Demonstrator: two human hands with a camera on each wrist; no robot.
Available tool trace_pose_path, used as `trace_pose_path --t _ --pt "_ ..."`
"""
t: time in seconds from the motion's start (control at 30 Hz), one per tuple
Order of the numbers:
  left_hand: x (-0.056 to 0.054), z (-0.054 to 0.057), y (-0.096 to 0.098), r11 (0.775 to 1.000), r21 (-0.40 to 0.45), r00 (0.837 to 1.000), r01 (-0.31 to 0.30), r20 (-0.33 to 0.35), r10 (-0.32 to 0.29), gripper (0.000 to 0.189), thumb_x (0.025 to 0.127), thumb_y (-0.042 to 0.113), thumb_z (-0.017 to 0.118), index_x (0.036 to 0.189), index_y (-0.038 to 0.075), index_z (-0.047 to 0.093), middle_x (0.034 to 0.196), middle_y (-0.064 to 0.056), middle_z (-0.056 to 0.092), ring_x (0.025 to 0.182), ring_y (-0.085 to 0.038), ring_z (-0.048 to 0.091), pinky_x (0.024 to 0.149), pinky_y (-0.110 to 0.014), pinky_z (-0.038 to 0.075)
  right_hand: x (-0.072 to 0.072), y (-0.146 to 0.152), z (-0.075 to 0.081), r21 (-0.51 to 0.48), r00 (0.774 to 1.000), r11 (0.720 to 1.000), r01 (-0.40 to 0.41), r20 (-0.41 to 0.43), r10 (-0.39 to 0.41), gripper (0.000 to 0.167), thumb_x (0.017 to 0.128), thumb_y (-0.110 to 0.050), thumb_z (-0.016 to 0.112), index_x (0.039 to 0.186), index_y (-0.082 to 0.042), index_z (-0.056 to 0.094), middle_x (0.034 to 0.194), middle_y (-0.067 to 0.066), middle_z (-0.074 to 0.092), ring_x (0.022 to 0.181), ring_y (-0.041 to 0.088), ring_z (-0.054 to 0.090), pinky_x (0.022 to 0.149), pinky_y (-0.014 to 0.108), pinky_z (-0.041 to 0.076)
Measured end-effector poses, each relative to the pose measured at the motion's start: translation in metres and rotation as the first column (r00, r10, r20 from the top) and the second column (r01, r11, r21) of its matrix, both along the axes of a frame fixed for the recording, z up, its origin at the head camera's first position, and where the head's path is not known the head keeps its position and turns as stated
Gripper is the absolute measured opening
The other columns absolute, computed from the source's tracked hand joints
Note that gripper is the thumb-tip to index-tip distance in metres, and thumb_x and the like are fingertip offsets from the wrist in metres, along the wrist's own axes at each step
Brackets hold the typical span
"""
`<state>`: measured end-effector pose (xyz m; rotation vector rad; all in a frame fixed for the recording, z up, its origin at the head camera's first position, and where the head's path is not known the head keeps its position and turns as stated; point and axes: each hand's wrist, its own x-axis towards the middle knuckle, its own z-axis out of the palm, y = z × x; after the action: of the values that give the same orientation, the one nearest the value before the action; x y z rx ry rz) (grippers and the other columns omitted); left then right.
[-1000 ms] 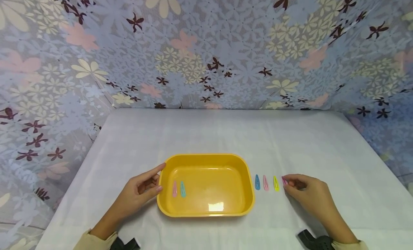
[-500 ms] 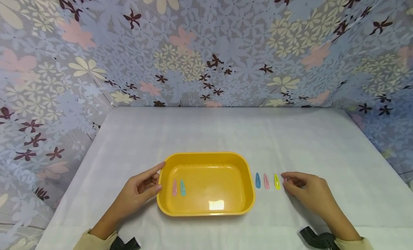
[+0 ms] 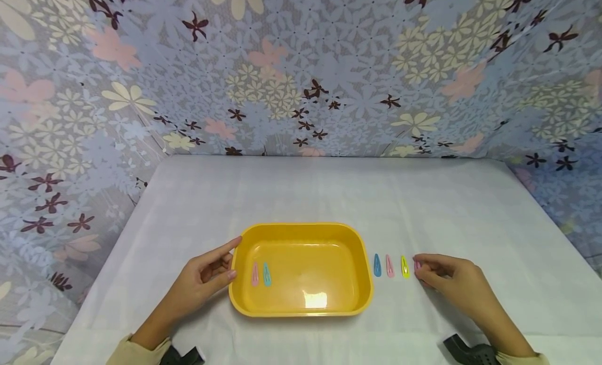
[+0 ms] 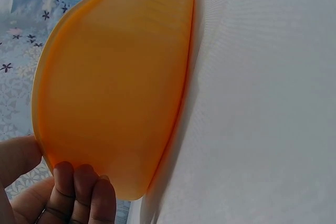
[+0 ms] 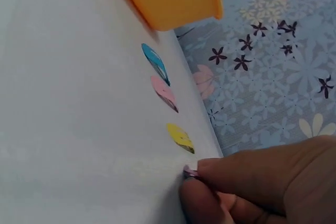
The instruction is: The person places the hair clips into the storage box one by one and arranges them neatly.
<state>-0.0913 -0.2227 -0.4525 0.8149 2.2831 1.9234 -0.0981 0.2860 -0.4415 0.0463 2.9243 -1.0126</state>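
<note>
My left hand [image 3: 199,281] is at the left end of a yellow plastic tray [image 3: 301,308], with index finger and thumb on its rim. In the left wrist view, curled fingers [image 4: 84,182] lie against the tray's outer wall [image 4: 115,77]. Inside the tray lie a pink hair clip [image 3: 255,274] and a teal hair clip [image 3: 266,274]. My right hand [image 3: 453,281] pinches a magenta hair clip [image 3: 417,265] between thumb and index finger, close over the cloth; the fingertips cover much of it. Just left of it is a yellow hair clip [image 3: 405,267].
Between tray and yellow clip, a blue hair clip [image 3: 377,265] and a light pink hair clip [image 3: 390,266] continue the row. White cloth [image 3: 305,192] covers the table. Flower-patterned fabric [image 3: 301,67] hangs behind and at the sides.
The magenta clip stays in my right fingers, turned slightly and more covered than a second ago. My left hand keeps its place at the tray; the view shifts a little.
</note>
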Motion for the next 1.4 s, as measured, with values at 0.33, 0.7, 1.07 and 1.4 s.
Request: trace_pose_path --t 0.33,0.7,1.07,1.4 --pt "-0.0002 0.0009 -0.0007 1.000 0.004 1.000 0.010 0.000 -0.010 0.062 0.098 -0.008 0.062 0.155 0.002 0.041 0.110 -0.024 0.062 0.092 -0.028 0.065 0.081 -0.026 0.057 0.0041 -0.0066 0.0000 0.083 0.994 0.996 -0.013 -0.104 0.022 0.028 0.089 -0.022 0.082 0.115 -0.010 0.079 0.084 -0.005 0.071 0.073 0.010 0.064 0.056 0.024 0.045" --pt "-0.0007 -0.0008 -0.0008 1.000 0.014 1.000 0.013 -0.007 -0.013 0.062 0.098 -0.008 0.061 0.155 0.002 0.042 0.108 -0.025 0.061 0.092 -0.025 0.064 0.081 -0.026 0.057 -0.0002 -0.0022 -0.0012 -0.029 0.998 0.999 0.045 0.037 -0.044 0.042 0.094 -0.035 0.077 0.126 -0.009 0.074 0.090 0.001 0.071 0.072 0.013 0.064 0.059 0.024 0.047" --pt "-0.0004 -0.0018 -0.0014 1.000 0.015 1.000 0.004 -0.007 -0.003 0.061 0.097 -0.007 0.063 0.155 0.002 0.042 0.104 -0.022 0.060 0.089 -0.019 0.063 0.078 -0.025 0.056 0.0006 0.0020 -0.0022 -0.176 0.994 0.982 0.063 0.098 -0.046 0.051 0.093 -0.035 0.077 0.132 -0.003 0.069 0.098 0.006 0.073 0.078 0.014 0.072 0.068 0.023 0.057" --pt "-0.0013 -0.0013 -0.0011 1.000 0.010 1.000 -0.008 -0.016 0.008 0.061 0.097 -0.007 0.064 0.154 0.002 0.044 0.103 -0.020 0.061 0.086 -0.019 0.062 0.076 -0.025 0.056 0.0051 0.0030 0.0031 -0.257 0.993 0.963 0.080 0.101 -0.055 0.055 0.092 -0.030 0.079 0.135 0.001 0.065 0.106 0.011 0.071 0.085 0.011 0.072 0.072 0.025 0.060"
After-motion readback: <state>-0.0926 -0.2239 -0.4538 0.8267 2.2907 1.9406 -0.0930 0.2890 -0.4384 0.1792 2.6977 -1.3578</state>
